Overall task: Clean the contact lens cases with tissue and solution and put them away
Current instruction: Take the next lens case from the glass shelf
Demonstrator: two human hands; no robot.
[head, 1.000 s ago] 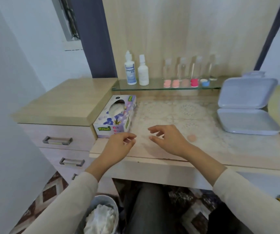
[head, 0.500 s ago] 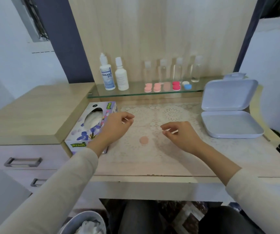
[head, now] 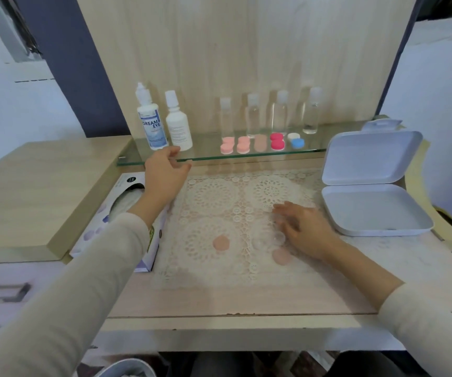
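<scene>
Stretching forward with a nearly straight arm, our left hand (head: 165, 174) hangs just in front of the glass shelf (head: 219, 157), below the two solution bottles. Its fingers are loosely spread, the thumb points right, and it holds nothing. Our right hand (head: 306, 231) lies low on the lace mat (head: 214, 197), palm down and forearm angled in from the right. Its fingers are fairly straight and point left.

At those fingertips sits a clear lens case (head: 272, 238). It is blurred and nearly see-through, and its long axis seems to run left to right across the mat. We cannot tell whether the fingers touch it. Two loose pink caps (head: 220, 243) lie flat on the mat, one just in front of the right hand and one well to its left.

On the shelf a row of coloured lens cases (head: 259, 142) lies side by side, each with its long axis running away from us. Behind them stand four small clear bottles (head: 282, 110). Left of them stand the Dream Eye bottle (head: 151, 123) and a plain white bottle (head: 178, 126), both upright.

A tissue box (head: 110, 213) lies under our left forearm. A white hinged box (head: 369, 159) sits open right of the mat, its lid tilted up.
</scene>
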